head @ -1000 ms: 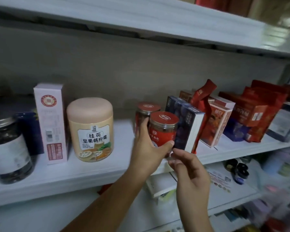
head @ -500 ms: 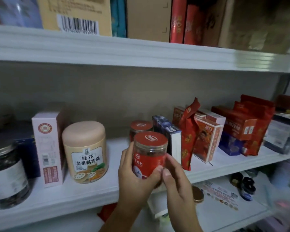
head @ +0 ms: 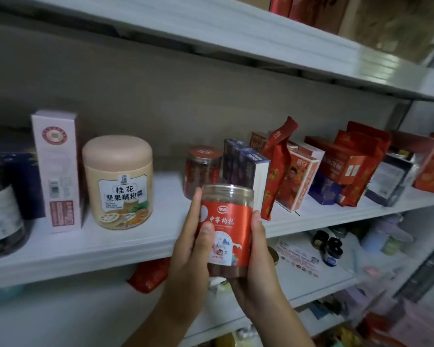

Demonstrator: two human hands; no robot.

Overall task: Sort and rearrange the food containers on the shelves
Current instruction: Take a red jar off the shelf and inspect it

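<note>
Left hand (head: pixel 191 266) and right hand (head: pixel 258 279) wrap fingers (head: pixel 195 204) round the 中宁枸杞 jar (head: pixel 227 221) (red label).

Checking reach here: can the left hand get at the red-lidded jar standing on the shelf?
Probably not yet: the left hand and right hand both grip the held jar, in front of the shelf jar. Freed, its path looks open.
</note>
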